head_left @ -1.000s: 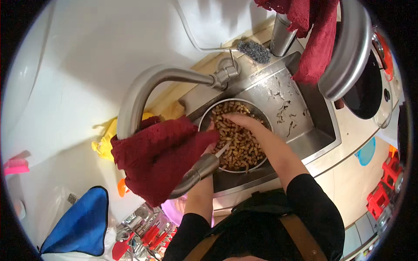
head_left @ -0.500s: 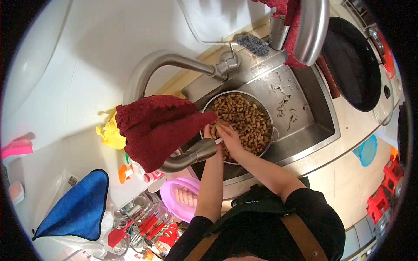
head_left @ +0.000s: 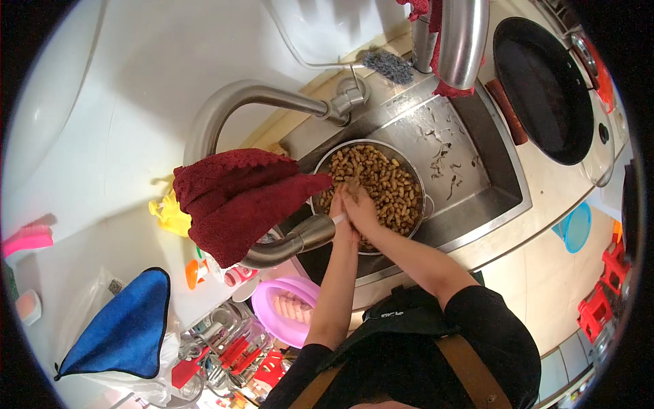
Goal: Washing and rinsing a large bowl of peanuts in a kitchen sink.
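A round metal pot full of unshelled peanuts stands in the left part of the steel sink. Over its near left side, my left hand and my right hand are pressed against each other, fingers closed and pointing away from me. Whether peanuts are caught between the palms is hidden. A curved steel faucet arches in from the left; its spout end comes down beside my left wrist. The dark red cloth draped over it reaches close to my left fingers.
Dark wet scraps lie on the sink floor. A black frying pan rests on the right counter, a grey scouring pad behind the sink. To the left are a pink basin, a blue cloth and yellow gloves.
My hands have drawn together, palm to palm, where before the right hand lay among the peanuts beside the left. The whole view has shifted slightly.
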A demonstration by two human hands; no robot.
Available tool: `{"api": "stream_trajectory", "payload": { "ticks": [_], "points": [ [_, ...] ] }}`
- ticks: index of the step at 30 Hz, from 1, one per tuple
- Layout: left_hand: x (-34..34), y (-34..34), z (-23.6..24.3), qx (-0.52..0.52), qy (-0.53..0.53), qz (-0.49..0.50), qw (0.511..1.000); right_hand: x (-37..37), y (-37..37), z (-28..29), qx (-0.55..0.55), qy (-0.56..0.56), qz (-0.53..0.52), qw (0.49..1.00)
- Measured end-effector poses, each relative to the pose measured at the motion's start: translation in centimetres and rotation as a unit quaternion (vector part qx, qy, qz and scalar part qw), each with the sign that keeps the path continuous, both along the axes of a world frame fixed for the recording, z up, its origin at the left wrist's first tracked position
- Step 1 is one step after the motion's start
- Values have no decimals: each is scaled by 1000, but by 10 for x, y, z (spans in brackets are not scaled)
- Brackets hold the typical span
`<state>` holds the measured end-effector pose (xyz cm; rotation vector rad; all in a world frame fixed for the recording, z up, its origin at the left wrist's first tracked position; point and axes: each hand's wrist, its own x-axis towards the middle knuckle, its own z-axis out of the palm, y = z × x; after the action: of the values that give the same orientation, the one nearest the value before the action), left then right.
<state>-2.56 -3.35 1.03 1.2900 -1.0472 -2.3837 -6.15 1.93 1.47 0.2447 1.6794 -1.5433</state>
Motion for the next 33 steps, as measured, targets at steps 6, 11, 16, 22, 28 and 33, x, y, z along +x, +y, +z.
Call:
{"api": "stream_trajectory", "payload": {
  "ticks": [6, 11, 16, 22, 28, 33],
  "points": [
    [-18, 18, 22, 20, -43, 1, 999, 10, -1, -36, 11, 147, -89, 985],
    [11, -20, -31, 37, 27, -5, 999, 32, -9, -16, -17, 50, -76, 996],
    [1, 10, -20, -109, 6, -34, 993, 8, 0, -47, -11, 52, -51, 997],
    [20, -28, -57, -142, -8, 21, 990, 29, -10, -19, -7, 179, -89, 980],
    [-3, -21, -38, -49, -154, 56, 985, 0, 0, -36, -14, -21, -152, 988],
    [-3, -20, -12, 136, -119, 29, 983, -17, 16, -36, -153, -279, -190, 929]
  ]
}}
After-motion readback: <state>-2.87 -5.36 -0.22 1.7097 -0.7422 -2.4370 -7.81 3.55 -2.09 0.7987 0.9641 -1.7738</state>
